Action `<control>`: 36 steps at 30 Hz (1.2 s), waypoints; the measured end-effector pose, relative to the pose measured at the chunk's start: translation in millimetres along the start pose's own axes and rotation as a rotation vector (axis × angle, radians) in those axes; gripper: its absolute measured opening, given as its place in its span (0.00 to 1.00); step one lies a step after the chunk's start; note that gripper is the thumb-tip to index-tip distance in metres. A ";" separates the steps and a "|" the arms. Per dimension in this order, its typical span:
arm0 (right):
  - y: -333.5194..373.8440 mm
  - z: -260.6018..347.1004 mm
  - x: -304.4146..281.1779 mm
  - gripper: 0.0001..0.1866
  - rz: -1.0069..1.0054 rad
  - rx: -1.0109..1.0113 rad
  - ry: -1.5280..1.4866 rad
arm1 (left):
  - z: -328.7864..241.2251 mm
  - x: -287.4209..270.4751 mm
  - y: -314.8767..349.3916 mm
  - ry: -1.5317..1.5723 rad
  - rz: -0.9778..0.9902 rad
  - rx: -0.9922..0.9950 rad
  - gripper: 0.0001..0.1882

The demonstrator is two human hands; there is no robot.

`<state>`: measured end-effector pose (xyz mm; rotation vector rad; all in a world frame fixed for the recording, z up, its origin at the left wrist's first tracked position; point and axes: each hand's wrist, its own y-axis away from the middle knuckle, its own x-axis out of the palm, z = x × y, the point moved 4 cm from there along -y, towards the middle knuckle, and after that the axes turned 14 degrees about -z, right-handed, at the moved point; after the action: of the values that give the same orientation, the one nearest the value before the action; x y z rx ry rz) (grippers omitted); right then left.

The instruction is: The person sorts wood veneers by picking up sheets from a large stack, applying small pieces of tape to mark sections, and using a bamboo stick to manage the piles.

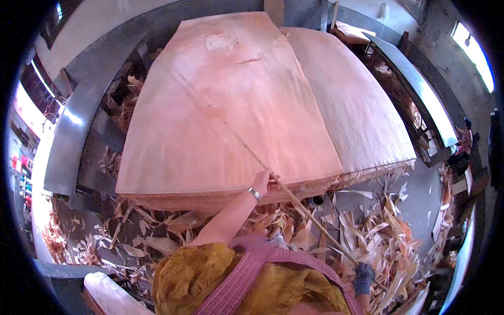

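A long thin wooden stick (314, 221) runs slantwise from lower right up across the pile of pinkish wood veneer sheets (231, 131). My left hand (264, 181), bare and with a watch at the wrist, is closed around the stick's middle at the near edge of the pile. Lower down at the right, my right hand (363, 276) wears a dark glove and grips the stick's near end. The far part of the stick lies over the top sheet, its tip blurred. The top sheet has a torn, rough patch near its far end.
Torn veneer scraps (378, 231) cover the floor at my feet and on both sides. Another pale stack of sheets (362, 105) adjoins at the right. Long metal-topped benches stand left (73, 131) and right (415, 79). Another person (465, 137) is at the far right.
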<state>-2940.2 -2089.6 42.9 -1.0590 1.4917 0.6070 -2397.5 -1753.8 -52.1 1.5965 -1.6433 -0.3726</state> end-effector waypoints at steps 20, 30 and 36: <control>133.3 -4.7 -13.1 0.13 0.290 0.333 0.186 | 225.0 107.1 144.7 -0.461 0.606 -0.684 0.16; 91.9 7.8 55.5 0.14 0.301 0.160 0.161 | 1.9 -65.1 76.7 -0.307 0.384 0.207 0.19; 28.7 43.9 54.0 0.15 0.233 0.029 0.081 | 35.4 -59.5 86.8 -0.129 0.287 -0.037 0.16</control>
<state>-2940.5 -2054.3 -23.6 -0.9031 1.7045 0.7087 -2490.1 -1695.1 -34.2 1.3076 -1.9214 -0.3594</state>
